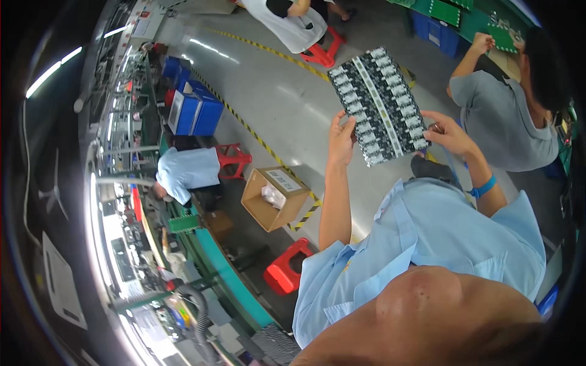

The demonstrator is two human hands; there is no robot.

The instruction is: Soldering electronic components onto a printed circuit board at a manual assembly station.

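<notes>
A black circuit board panel (379,108) with rows of small silver-white parts is held up in front of me, tilted, over the grey floor. A pale strip runs down its middle. My left hand (342,139) grips its lower left edge, thumb against the board. On the opposite side, my right hand (450,134) pinches the right edge near the lower corner, and a blue band (484,186) circles that wrist. The fingertips behind the panel are partly hidden.
A cardboard box (259,189) holding a clear plastic bag stands ahead to the left, near a red stool (287,265). A long workbench (213,259) runs along the left. Blue bins (204,110) stand farther off. A seated person in grey (506,116) works at right beside green boards (444,12).
</notes>
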